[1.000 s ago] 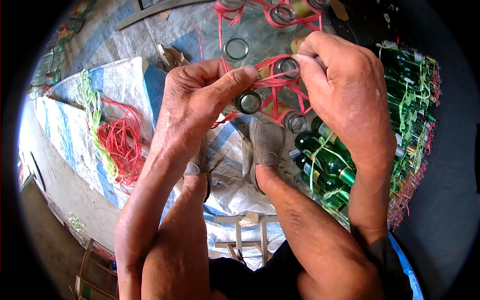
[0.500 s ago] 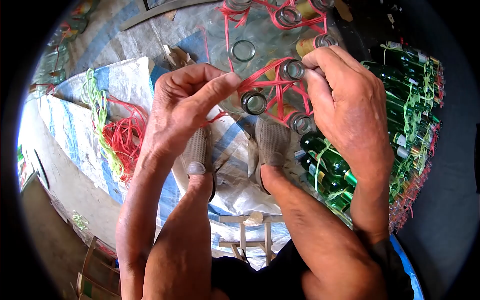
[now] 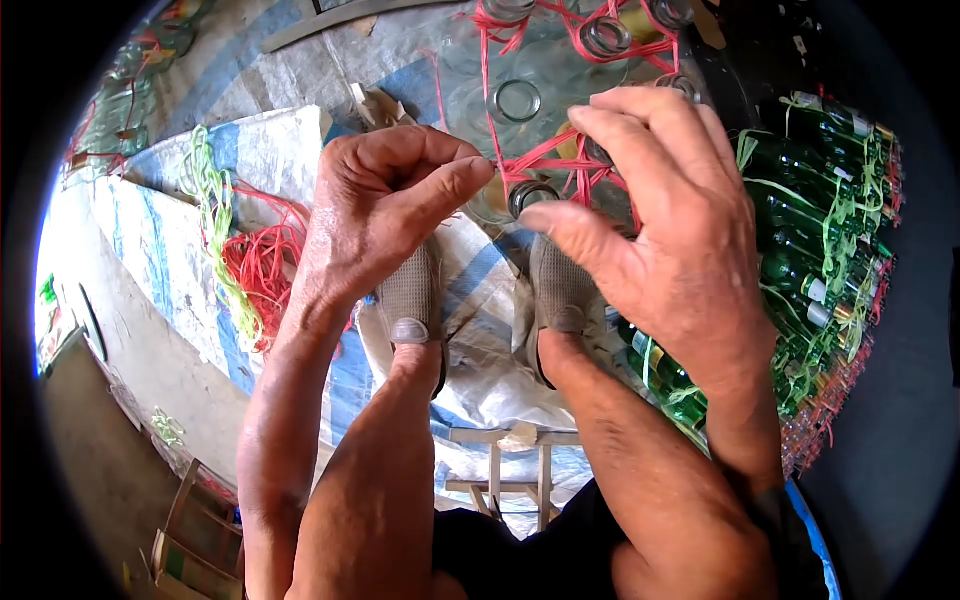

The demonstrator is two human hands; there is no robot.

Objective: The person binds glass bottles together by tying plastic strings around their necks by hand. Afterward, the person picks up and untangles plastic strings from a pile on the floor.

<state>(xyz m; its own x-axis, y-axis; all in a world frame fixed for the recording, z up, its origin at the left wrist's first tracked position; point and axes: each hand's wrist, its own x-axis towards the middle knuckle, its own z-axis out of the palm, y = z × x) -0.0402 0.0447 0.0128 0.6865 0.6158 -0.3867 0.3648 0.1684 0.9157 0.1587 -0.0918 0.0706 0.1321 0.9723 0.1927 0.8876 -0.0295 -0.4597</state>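
Observation:
Clear glass bottles (image 3: 515,101) stand in front of my feet, seen from above, with red plastic twine (image 3: 550,158) wound round several of their necks. My left hand (image 3: 390,205) is closed, thumb against the fingers, pinching the red twine at the left of the bottles. Over the right side of the bottles is my right hand (image 3: 670,210), fingers and thumb spread apart with nothing between them. It hides some of the necks. One bottle neck (image 3: 530,195) shows just beyond the right thumb.
Green bottles (image 3: 800,240) tied with light green twine lie stacked at the right. A tangle of red and green twine (image 3: 262,262) rests on the blue-and-white sheet (image 3: 165,215) at the left. Low wooden stool parts (image 3: 515,440) show between my legs.
My right hand has opened and shifted down and left, off the bottle neck and twine. My left hand keeps its pinch on the twine. The whole view has shifted slightly.

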